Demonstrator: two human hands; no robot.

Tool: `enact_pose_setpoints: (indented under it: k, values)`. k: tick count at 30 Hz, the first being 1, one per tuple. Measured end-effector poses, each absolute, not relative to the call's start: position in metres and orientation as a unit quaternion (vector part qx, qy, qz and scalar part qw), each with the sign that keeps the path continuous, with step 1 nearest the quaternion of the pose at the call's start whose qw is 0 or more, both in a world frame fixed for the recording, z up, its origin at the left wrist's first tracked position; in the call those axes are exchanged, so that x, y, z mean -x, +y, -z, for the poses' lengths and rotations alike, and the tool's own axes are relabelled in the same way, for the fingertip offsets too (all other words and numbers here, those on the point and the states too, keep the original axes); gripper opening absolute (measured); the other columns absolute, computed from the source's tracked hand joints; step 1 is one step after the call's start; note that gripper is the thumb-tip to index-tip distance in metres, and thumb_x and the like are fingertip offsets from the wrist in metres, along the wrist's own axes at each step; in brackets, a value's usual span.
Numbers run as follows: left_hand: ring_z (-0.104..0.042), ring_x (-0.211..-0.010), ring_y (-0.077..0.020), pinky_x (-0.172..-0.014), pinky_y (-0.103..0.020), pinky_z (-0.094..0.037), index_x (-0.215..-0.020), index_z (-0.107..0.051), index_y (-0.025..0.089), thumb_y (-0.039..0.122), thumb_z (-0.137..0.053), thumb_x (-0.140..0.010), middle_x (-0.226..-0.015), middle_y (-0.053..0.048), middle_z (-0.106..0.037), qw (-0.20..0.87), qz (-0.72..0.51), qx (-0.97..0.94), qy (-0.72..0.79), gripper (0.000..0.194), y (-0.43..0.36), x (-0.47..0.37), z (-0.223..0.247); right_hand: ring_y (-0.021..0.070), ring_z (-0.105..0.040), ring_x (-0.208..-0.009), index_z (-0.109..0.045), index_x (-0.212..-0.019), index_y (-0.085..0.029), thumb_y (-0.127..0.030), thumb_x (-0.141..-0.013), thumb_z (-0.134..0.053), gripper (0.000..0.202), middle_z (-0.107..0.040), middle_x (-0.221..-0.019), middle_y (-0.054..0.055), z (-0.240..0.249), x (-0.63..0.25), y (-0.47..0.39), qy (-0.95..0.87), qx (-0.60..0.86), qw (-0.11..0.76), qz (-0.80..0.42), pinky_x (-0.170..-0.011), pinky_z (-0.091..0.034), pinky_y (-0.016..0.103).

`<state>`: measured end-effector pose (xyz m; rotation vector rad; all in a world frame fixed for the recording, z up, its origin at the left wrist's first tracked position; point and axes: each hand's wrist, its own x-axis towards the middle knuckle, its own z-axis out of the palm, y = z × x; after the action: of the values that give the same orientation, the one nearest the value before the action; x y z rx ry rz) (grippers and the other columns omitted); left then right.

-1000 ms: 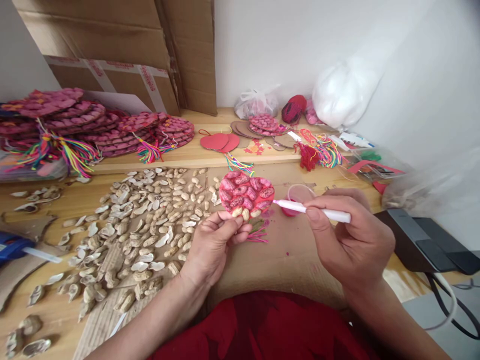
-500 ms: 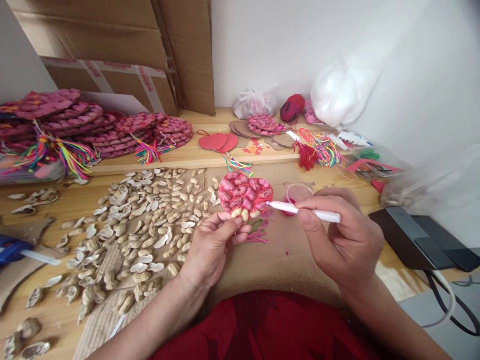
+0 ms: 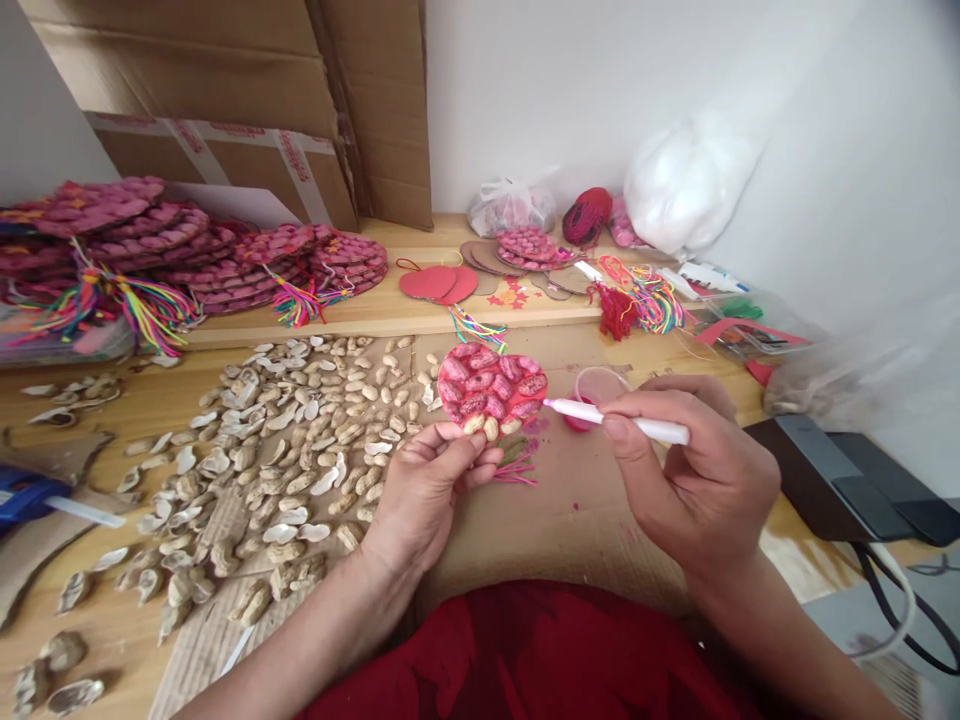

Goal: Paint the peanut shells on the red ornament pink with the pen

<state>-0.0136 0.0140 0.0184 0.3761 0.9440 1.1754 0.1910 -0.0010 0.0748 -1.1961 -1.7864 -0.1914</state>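
My left hand [image 3: 439, 465] pinches the lower left edge of a red disc covered with peanut shells [image 3: 491, 385]. Most shells on it are coloured pink; a few along the bottom edge are bare tan, close to my thumb. Held like a pen in my right hand [image 3: 697, 470] is a white brush pen [image 3: 619, 415] with a pink tip, pointing left near the disc's right edge. Behind the pen stands a small clear plastic cup [image 3: 598, 383] with dark pink liquid in it. Pink and green tassel strands [image 3: 516, 465] show below the disc.
Loose peanut shells [image 3: 300, 430] spread over the left of the table. Finished pink discs with tassels [image 3: 262, 260] are stacked on a wooden ledge [image 3: 420, 325] at the back. A blue glue gun [image 3: 34, 505] lies far left, a dark device [image 3: 832, 480] at right.
My right hand has moved slightly right, drawing the brush pen's tip off the shell at the disc's right edge. My left hand keeps the disc in nearly the same place.
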Motion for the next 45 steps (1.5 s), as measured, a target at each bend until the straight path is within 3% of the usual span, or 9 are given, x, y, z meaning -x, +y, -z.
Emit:
enact_pose_setpoints:
  k: [7,16,24,31,39,45]
  values:
    - [-0.073,-0.064,-0.0122,-0.058,-0.017,-0.060,-0.074,-0.069,0.013,0.017,-0.093,-0.061,-0.071,0.001,-0.073,0.723,-0.520,-0.161,0.426,0.027,0.014,0.014,-0.020,0.0208,-0.066,-0.091,-0.071,-0.097,-0.026,-0.017,-0.083,-0.071,0.016,-0.073,-0.082,0.000,-0.074,-0.190,0.000,-0.739,0.482,0.467,0.055,-0.083,-0.052,0.039]
    - [-0.071,-0.059,-0.0104,-0.051,-0.015,-0.059,-0.076,-0.070,0.013,0.011,-0.089,-0.067,-0.072,0.001,-0.072,0.746,-0.511,-0.137,0.405,0.022,0.016,0.016,-0.017,0.0198,-0.063,-0.075,-0.071,-0.090,-0.026,-0.023,-0.085,-0.071,0.006,-0.071,-0.079,0.002,-0.079,-0.225,0.006,-0.662,0.545,0.504,0.105,-0.072,-0.049,0.039]
    - [-0.076,-0.067,-0.0143,-0.060,-0.020,-0.064,-0.089,-0.069,0.011,0.005,-0.070,-0.085,-0.087,-0.008,-0.078,0.756,-0.473,-0.155,0.426,0.007,0.016,0.017,-0.016,0.0192,-0.063,-0.077,-0.074,-0.086,-0.026,-0.038,-0.086,-0.070,0.013,-0.076,-0.080,0.000,-0.061,-0.243,0.032,-0.704,0.620,0.334,0.090,-0.076,-0.045,0.036]
    - [-0.077,-0.071,-0.0155,-0.062,-0.021,-0.064,-0.100,-0.070,0.009,0.003,-0.065,-0.088,-0.095,-0.011,-0.077,0.765,-0.457,-0.169,0.421,0.015,0.016,0.017,-0.018,0.0189,-0.057,-0.071,-0.076,-0.085,-0.027,-0.042,-0.085,-0.070,0.016,-0.072,-0.071,0.000,-0.055,-0.239,0.036,-0.700,0.652,0.283,0.071,-0.075,-0.041,0.036]
    - [-0.074,-0.068,-0.0126,-0.051,-0.013,-0.059,-0.099,-0.071,0.009,0.004,-0.066,-0.088,-0.092,-0.009,-0.076,0.768,-0.454,-0.163,0.422,0.013,0.016,0.016,-0.019,0.0217,-0.066,-0.077,-0.074,-0.086,-0.027,-0.042,-0.087,-0.069,0.016,-0.077,-0.082,0.003,-0.067,-0.248,0.029,-0.704,0.615,0.339,0.106,-0.078,-0.047,0.040]
    - [-0.072,-0.065,-0.0109,-0.053,-0.014,-0.059,-0.093,-0.071,0.008,0.001,-0.067,-0.086,-0.085,-0.007,-0.074,0.771,-0.459,-0.160,0.412,0.011,0.015,0.015,-0.018,0.0204,-0.067,-0.081,-0.073,-0.094,-0.027,-0.032,-0.087,-0.070,0.009,-0.075,-0.086,0.002,-0.076,-0.238,0.014,-0.680,0.584,0.432,0.104,-0.074,-0.051,0.037]
